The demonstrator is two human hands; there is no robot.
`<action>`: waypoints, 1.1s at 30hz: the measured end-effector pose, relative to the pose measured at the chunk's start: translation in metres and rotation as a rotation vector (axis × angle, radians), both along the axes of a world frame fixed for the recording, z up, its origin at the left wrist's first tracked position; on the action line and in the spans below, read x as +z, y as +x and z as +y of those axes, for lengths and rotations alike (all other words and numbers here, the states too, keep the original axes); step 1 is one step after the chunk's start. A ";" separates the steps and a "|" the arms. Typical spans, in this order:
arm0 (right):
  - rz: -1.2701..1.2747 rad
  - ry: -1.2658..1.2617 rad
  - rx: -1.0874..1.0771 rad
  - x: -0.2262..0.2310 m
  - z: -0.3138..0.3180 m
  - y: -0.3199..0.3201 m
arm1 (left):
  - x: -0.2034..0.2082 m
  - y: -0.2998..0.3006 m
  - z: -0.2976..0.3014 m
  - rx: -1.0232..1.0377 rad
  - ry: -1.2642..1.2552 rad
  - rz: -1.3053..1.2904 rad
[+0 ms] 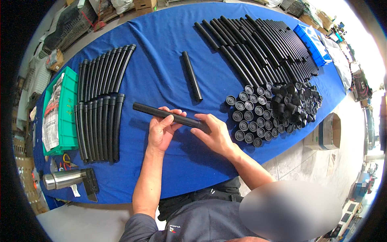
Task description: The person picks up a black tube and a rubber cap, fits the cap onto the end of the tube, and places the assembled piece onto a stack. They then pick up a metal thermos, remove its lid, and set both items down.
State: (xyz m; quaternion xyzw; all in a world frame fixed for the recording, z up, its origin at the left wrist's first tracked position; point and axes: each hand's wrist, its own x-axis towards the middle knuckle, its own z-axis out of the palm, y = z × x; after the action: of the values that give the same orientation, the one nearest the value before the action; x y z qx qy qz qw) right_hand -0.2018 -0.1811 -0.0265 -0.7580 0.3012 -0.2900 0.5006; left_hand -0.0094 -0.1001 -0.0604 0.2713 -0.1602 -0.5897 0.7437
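Observation:
A black tube (146, 109) lies across both my hands above the blue cloth, its far left end free. My left hand (161, 131) is closed round its middle, thumb on top. The fingers of my right hand (213, 135) wrap the tube's right end, where a wider dark piece, perhaps a cap, is partly hidden by them. Beyond my hands a single loose black tube (191, 76) lies on the cloth. To the right of my right hand stand rows of round black caps (253, 115), with a heap of more caps (290, 101) beside them.
Many plain black tubes (258, 48) lie stacked at the far right by a blue crate (312, 46). On the left, two rows of capped tubes (98, 129) lie beside a green crate (69, 117). A steel flask (64, 179) and pliers (67, 160) are near the left corner.

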 end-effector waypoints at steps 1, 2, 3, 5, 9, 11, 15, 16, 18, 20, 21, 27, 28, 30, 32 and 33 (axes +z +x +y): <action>-0.070 -0.520 -0.063 -0.005 0.000 0.001 | 0.000 -0.001 0.000 0.009 -0.004 0.019; -0.070 -0.519 -0.062 -0.007 0.001 -0.001 | 0.000 0.000 -0.001 0.010 -0.004 0.018; -0.021 -0.230 -0.024 -0.001 0.004 -0.002 | 0.000 0.001 0.000 -0.001 -0.017 0.026; 0.080 0.493 0.040 0.014 0.005 -0.003 | -0.001 0.003 0.002 -0.010 -0.028 0.034; 0.072 0.523 0.067 0.005 0.000 -0.005 | 0.001 0.000 0.000 -0.007 -0.007 0.013; -0.077 -0.441 -0.022 -0.012 -0.002 -0.001 | 0.003 -0.002 -0.002 0.007 0.012 0.021; -0.062 -0.352 -0.013 -0.006 -0.001 -0.002 | 0.002 0.001 0.001 -0.004 0.022 0.024; 0.012 0.187 0.055 0.003 -0.003 -0.006 | 0.001 0.002 0.001 -0.021 -0.003 0.020; 0.086 0.725 0.121 0.014 -0.003 -0.007 | -0.001 0.003 0.002 -0.023 -0.007 0.029; 0.139 0.477 0.040 0.017 0.003 -0.005 | -0.001 0.003 0.001 -0.026 -0.012 0.037; -0.006 -0.199 -0.012 0.007 0.003 0.001 | -0.001 0.001 0.000 -0.019 -0.012 0.038; 0.028 0.241 0.047 0.008 0.003 -0.004 | -0.003 0.003 0.002 -0.010 -0.049 0.052; 0.081 0.554 0.079 0.011 0.002 -0.005 | -0.002 0.003 0.002 -0.014 -0.059 0.037; 0.101 0.456 0.050 0.006 0.002 -0.004 | 0.001 0.001 0.000 -0.008 -0.019 0.030; -0.075 -0.443 -0.017 -0.008 -0.002 -0.001 | 0.003 -0.001 -0.002 -0.003 0.021 0.022; -0.076 -0.442 -0.016 -0.010 -0.001 -0.001 | 0.003 0.000 -0.002 -0.010 0.024 0.023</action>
State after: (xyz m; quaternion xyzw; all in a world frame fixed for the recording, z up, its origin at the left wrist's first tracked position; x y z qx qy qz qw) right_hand -0.2029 -0.1823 -0.0363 -0.8355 0.2171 -0.3812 0.3307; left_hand -0.0098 -0.1021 -0.0572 0.2724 -0.1461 -0.5983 0.7393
